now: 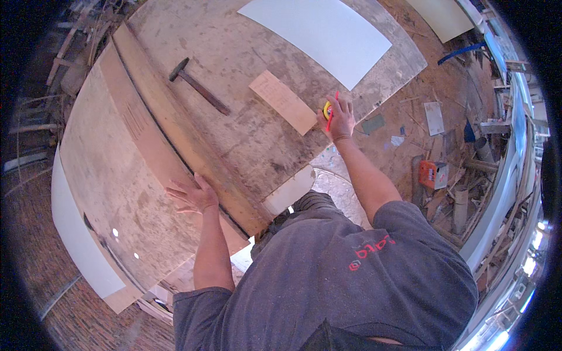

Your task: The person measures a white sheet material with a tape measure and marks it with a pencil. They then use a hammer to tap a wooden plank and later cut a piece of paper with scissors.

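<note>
My left hand (192,193) rests with fingers spread on a long brown strip (151,153), its index finger at a dark slit beside a wooden board (175,127). In my right hand (341,119) are a yellow tape measure (326,109) and a red pen or pencil (332,115), held over the worktable's edge. Just left of that hand lies a small rectangular brown panel (284,103) with faint marks on it. A hammer (199,87) with a dark wooden handle lies on the stained worktable (246,145), between the board and the panel.
A white sheet (325,37) covers the table's far right part. Another white sheet (79,228) hangs along the left edge. Offcuts, an orange box (428,173) and pipes (460,206) litter the floor at right. Wood scraps (70,52) are piled at upper left.
</note>
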`<state>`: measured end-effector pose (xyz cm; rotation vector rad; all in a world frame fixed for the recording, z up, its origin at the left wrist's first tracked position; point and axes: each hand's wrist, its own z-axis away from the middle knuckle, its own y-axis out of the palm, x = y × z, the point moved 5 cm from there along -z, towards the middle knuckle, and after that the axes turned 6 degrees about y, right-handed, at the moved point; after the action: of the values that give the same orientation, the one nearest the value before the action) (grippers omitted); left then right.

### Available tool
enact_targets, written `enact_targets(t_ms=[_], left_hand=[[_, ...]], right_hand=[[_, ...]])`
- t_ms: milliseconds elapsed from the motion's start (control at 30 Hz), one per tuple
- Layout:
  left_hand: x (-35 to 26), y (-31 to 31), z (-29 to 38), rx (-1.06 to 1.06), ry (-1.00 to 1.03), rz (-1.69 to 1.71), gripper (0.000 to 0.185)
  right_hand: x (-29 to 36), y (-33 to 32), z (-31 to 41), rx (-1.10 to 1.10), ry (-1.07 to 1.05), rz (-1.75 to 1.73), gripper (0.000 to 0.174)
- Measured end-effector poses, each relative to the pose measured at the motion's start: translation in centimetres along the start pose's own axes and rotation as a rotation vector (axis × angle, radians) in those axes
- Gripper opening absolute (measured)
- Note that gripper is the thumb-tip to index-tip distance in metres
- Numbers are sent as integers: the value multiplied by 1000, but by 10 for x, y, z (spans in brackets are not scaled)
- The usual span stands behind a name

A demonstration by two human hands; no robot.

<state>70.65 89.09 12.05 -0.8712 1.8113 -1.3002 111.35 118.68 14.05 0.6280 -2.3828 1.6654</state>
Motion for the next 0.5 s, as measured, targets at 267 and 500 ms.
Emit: enact_targets(t_ms=[267, 500], left_hand=[[6, 8, -1, 72, -15, 37, 89], [14, 22, -5, 205, -36, 9, 78]], right_hand=[[-6, 7, 2, 11, 21, -12, 53], [-5, 7, 0, 21, 15, 8, 52]])
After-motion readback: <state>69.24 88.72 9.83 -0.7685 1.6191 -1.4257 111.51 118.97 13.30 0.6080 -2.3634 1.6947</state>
